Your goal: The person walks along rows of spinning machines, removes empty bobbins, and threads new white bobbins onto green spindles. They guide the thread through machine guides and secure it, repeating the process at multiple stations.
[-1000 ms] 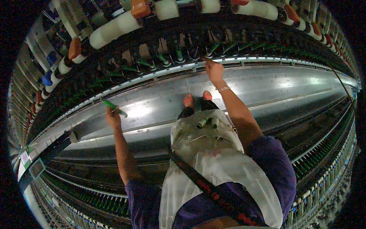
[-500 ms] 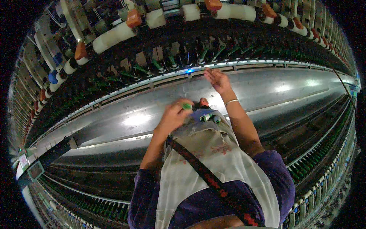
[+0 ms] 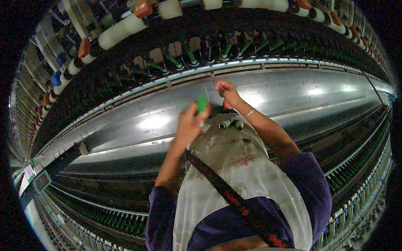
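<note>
The left hand (image 3: 189,125) is clamped on a green bobbin (image 3: 202,103), thumb and fingers closed about its lower end. The bobbin stands up from the fingertips, nearly upright, on the side of the hand that faces the right hand (image 3: 228,94). That second hand is raised a little farther forward, its fingers bent inward, with a gap between it and the bobbin (both hands are somewhat blurred). Whether its fingers pinch anything, I cannot tell. A bracelet (image 3: 251,112) circles its wrist, and a reddish shoe (image 3: 227,105) shows just below the palm.

Close to both hands, nearer the body, is the pale apron (image 3: 228,142), with two tubes at its upper part: one (image 3: 222,126) turned so its round open end shows, the other (image 3: 239,125) just to the right. A dark strap (image 3: 222,188) with red marks crosses the apron aslant.

Beyond the hands stretches a shiny metal surface (image 3: 159,121), then a rail (image 3: 188,75). Past the rail leans a row of green bobbins (image 3: 191,57), and above it run white rollers (image 3: 123,32) with orange pieces (image 3: 84,47) among them.
</note>
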`<state>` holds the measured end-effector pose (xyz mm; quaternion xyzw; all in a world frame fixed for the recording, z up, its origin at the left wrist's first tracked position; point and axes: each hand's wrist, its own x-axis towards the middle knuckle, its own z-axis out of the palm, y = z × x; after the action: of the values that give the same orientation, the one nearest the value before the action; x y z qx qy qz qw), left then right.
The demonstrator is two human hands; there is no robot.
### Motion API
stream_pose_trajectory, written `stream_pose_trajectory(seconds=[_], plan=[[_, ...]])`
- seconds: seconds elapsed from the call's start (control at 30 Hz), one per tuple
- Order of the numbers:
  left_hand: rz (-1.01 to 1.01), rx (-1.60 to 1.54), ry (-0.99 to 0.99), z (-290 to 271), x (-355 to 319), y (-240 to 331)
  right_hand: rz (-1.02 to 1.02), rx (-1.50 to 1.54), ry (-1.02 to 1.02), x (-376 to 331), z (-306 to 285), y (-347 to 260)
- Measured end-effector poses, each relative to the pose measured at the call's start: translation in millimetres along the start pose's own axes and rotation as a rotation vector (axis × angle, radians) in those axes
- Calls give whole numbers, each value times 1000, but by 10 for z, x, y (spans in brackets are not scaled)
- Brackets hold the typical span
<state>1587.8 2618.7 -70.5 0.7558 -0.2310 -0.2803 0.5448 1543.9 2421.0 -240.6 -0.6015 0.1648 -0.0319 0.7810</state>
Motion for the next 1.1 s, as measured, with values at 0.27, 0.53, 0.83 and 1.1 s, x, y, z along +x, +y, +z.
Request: stream_pose_trajectory(seconds=[0.27, 0.53, 0.83, 1.1], plan=[[79, 440, 215, -742, 449, -661, 136, -212, -375, -689, -362, -1066], [146, 716, -210, -599, 77, -1173, -10, 1084, 28, -177, -858, -755], [-341, -403, 750, -2075, -702, -2515, -238, -1315, -311, -212, -880, 95], [-48, 120, 586, -2887, -381, -1798, -7, -1526, 99, 930, -170, 41]])
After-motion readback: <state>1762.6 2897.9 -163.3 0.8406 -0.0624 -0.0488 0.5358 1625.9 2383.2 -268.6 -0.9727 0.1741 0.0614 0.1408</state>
